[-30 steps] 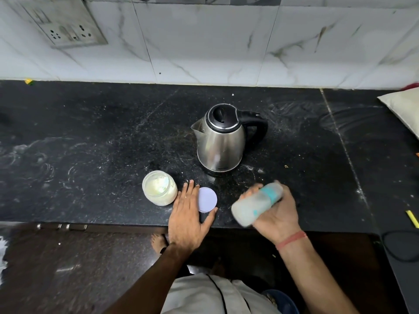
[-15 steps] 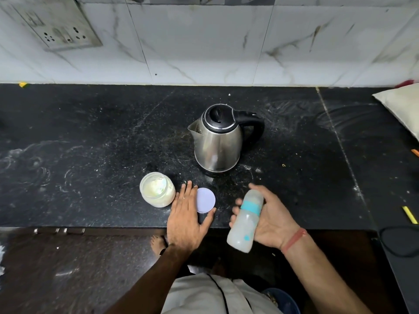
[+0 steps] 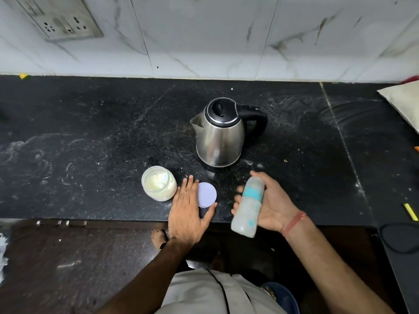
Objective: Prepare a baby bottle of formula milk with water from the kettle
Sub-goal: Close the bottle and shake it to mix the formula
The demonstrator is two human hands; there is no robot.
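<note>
A milky baby bottle point(image 3: 248, 207) with a teal ring is gripped in my right hand point(image 3: 271, 203) above the counter's front edge, its capped top tilted away from me and motion-blurred. My left hand point(image 3: 189, 210) lies flat on the black counter point(image 3: 90, 137), fingers apart, touching a round lilac lid point(image 3: 206, 194). Left of that hand stands an open jar of pale formula powder point(image 3: 158, 183). The steel kettle point(image 3: 220, 134) with its black lid shut and black handle to the right sits behind both hands.
A white marble wall with a socket plate point(image 3: 61, 21) backs the counter. A pale cushion-like thing point(image 3: 403, 103) lies at the far right, with a yellow stick point(image 3: 410, 211) near the front right edge. The floor and my foot show below the counter edge.
My right hand has been swinging the bottle: it lay nearly sideways a second ago and now points lengthwise away from me, still blurred. My left hand has stayed by the lid.
</note>
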